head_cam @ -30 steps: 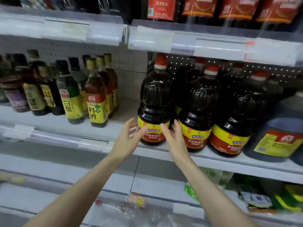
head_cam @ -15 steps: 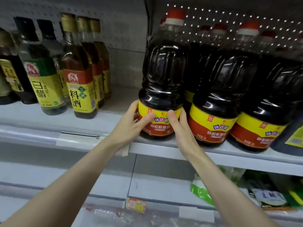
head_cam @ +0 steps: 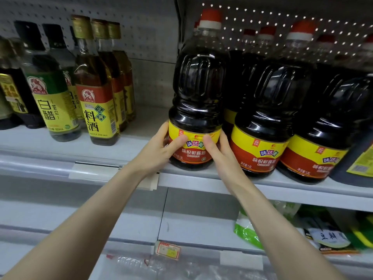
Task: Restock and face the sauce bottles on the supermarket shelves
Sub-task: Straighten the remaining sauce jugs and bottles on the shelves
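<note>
A large dark soy sauce bottle (head_cam: 198,91) with a red cap and a yellow-and-red label stands at the front edge of the grey shelf (head_cam: 201,179). My left hand (head_cam: 159,150) grips its base from the left, thumb across the label. From the right, my right hand (head_cam: 221,153) grips the same base, its thumb also on the label. The label faces me. Two more identical bottles (head_cam: 268,110) stand in a row to its right, with others behind them.
Slim bottles of white vinegar (head_cam: 50,93) and cooking wine (head_cam: 94,91) stand on the left shelf section, with a bare gap between them and the soy sauce. Green and dark packets (head_cam: 248,229) lie on the lower shelf at right.
The view has moved closer to the shelf. Both hands have closed in tighter round the bottle's base, thumbs further onto the label; the bottle stays at the shelf edge.
</note>
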The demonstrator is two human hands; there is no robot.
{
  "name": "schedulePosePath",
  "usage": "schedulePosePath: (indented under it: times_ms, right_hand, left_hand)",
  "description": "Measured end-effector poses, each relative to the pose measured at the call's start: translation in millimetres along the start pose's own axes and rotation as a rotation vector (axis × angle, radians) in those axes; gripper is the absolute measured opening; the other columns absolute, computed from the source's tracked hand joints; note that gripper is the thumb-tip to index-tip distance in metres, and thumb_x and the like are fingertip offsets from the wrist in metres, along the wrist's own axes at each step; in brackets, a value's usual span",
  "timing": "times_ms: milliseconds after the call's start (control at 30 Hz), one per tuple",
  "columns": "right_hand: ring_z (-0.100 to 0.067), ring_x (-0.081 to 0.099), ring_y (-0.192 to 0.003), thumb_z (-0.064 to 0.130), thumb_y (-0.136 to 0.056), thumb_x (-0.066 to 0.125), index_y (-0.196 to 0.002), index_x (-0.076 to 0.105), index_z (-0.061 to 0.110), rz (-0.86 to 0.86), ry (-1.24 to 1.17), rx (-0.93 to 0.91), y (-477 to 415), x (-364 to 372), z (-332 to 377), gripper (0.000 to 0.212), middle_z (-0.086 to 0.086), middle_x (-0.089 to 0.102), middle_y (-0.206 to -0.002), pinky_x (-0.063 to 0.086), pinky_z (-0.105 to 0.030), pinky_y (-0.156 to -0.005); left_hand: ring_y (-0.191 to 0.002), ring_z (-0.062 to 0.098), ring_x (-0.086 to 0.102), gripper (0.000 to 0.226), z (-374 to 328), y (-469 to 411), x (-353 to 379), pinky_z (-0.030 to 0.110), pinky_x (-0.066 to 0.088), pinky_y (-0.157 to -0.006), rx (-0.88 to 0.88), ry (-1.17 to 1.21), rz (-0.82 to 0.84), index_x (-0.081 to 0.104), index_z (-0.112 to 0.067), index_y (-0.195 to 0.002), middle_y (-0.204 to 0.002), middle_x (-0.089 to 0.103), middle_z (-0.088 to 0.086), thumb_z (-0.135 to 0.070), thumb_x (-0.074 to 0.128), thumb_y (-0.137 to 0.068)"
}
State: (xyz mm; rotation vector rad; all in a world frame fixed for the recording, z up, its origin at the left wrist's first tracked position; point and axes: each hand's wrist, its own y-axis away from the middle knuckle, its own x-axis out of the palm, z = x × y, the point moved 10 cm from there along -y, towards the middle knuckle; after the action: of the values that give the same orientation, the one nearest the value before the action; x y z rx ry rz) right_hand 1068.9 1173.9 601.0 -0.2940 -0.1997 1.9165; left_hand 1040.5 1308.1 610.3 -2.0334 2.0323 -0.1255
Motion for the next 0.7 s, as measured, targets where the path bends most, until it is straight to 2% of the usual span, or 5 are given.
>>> schedulePosePath:
  times_ms: [100,300,433,567,700]
  right_hand:
    - [0.004,0.049,-0.123,0.053,-0.082,0.054,-0.146,0.033,0.035,0.0,0.004,-0.002,1.2,-0.1,0.6,0.069,0.02,0.05,-0.138,0.043,-0.017,-0.096]
    - [0.011,0.047,-0.12,0.053,-0.084,0.051,-0.146,0.031,0.037,0.004,0.036,-0.018,-1.7,-1.3,2.2,0.067,0.026,0.049,-0.134,0.042,-0.01,-0.092]
    - [0.006,0.047,-0.124,0.053,-0.085,0.05,-0.147,0.029,0.037,0.013,0.037,-0.018,-2.5,-1.1,2.0,0.067,0.022,0.048,-0.138,0.042,-0.014,-0.097]
    - [0.004,0.047,-0.125,0.053,-0.085,0.05,-0.147,0.03,0.033,0.006,0.036,-0.02,-1.6,-0.6,1.7,0.069,0.019,0.048,-0.139,0.043,-0.013,-0.096]
    - [0.005,0.047,-0.124,0.053,-0.085,0.05,-0.146,0.033,0.033,-0.002,0.027,-0.017,-0.8,-0.2,-0.7,0.067,0.02,0.049,-0.138,0.042,-0.015,-0.097]
  left_hand:
    - [-0.104,-0.008,0.06,0.057,0.1,2.2,-4.3,0.008,0.048,-0.078,-0.015,-0.014,0.007,0.044,-0.029,-0.132,-0.119,0.06,-0.018,-0.037,0.061,-0.078]
    - [-0.11,-0.002,0.059,0.056,2.1,4.0,-5.9,0.011,0.049,-0.082,-0.023,-0.001,-0.015,0.047,-0.034,-0.128,-0.12,0.061,-0.018,-0.037,0.065,-0.075]
    - [-0.11,0.0,0.059,0.057,4.1,3.3,-8.1,0.011,0.05,-0.081,-0.035,0.01,-0.027,0.048,-0.033,-0.127,-0.119,0.062,-0.017,-0.036,0.067,-0.073]
    - [-0.114,0.006,0.059,0.061,9.0,2.9,-7.8,0.017,0.051,-0.085,-0.04,0.01,-0.036,0.05,-0.028,-0.127,-0.12,0.064,-0.011,-0.036,0.071,-0.071]
    - [-0.112,0.005,0.06,0.055,6.3,2.3,-6.9,0.017,0.051,-0.084,-0.033,0.011,-0.02,0.051,-0.033,-0.124,-0.117,0.065,-0.015,-0.034,0.07,-0.072]
